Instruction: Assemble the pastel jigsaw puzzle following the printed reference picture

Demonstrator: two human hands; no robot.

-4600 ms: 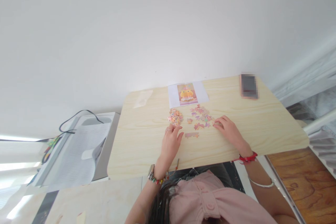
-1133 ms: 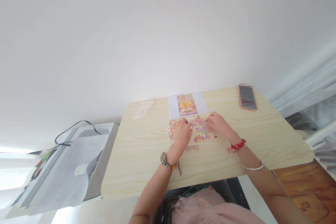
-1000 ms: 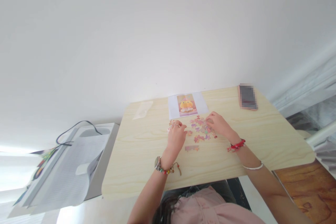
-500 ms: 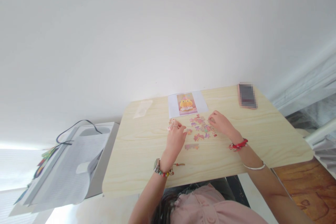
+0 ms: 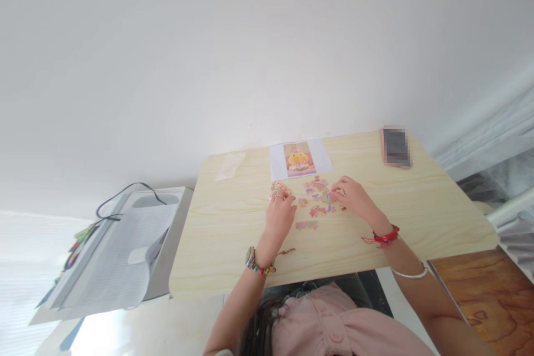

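My left hand (image 5: 281, 212) rests over a small cluster of puzzle pieces (image 5: 275, 184), its fingers slightly bent and apart, the fingertips touching or just above them. My right hand (image 5: 354, 198) is at the right edge of a loose spread of pink and purple puzzle pieces (image 5: 317, 184). Its thumb and fingers are pinched together, and whatever lies between them is too small to make out. Between the hands sits a small orange-toned bit of puzzle (image 5: 302, 202). A joined strip of pieces (image 5: 306, 225) lies nearer to me.
Behind the pieces, a paper sheet with a printed yellow figure (image 5: 299, 160) lies on the wooden table (image 5: 225, 233). A clear plastic bag (image 5: 231, 166) is at the back left, a phone (image 5: 396, 147) at the back right. Left of the table stands a white unit with papers (image 5: 129, 245).
My right hand has shifted slightly down toward the spread pieces, its fingertips now over their right edge. The left hand stays at its cluster, fingers a little more bent. The whole view has shifted slightly.
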